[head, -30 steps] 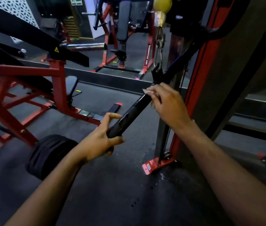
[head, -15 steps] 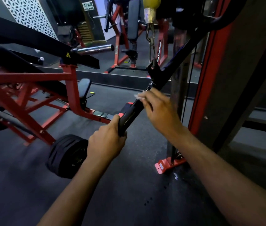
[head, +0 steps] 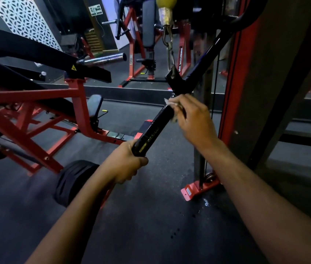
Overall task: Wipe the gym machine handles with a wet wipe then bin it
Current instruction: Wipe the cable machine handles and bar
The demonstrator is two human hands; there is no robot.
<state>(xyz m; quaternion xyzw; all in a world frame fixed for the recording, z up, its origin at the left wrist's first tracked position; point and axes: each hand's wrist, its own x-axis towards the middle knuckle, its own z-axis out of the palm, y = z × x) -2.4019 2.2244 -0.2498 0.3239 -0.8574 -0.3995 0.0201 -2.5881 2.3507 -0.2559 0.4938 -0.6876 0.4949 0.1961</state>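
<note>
A black cable-machine handle bar (head: pixel 153 131) slants from lower left up to its centre bracket, which hangs from a metal clip (head: pixel 168 40) under a yellow stopper. My left hand (head: pixel 126 164) grips the bar's lower end, fingers curled round it. My right hand (head: pixel 194 121) is wrapped round the upper part of the grip with a white wet wipe (head: pixel 169 101) pressed against the bar; only the wipe's edges show past my fingers. The bar's other half (head: pixel 213 46) rises to the upper right.
A red-framed plate-loaded machine (head: pixel 78 103) with a black pad stands at left, and black weight plates (head: pixel 72 180) lie on the dark rubber floor below my left arm. The cable tower's red upright (head: pixel 234 88) and its red foot (head: pixel 198 187) are at right. More red machines stand behind.
My left hand went from a loose pinch to a full grip on the bar's end. My right hand with the wipe slid up the grip towards the centre bracket. The view shifted slightly.
</note>
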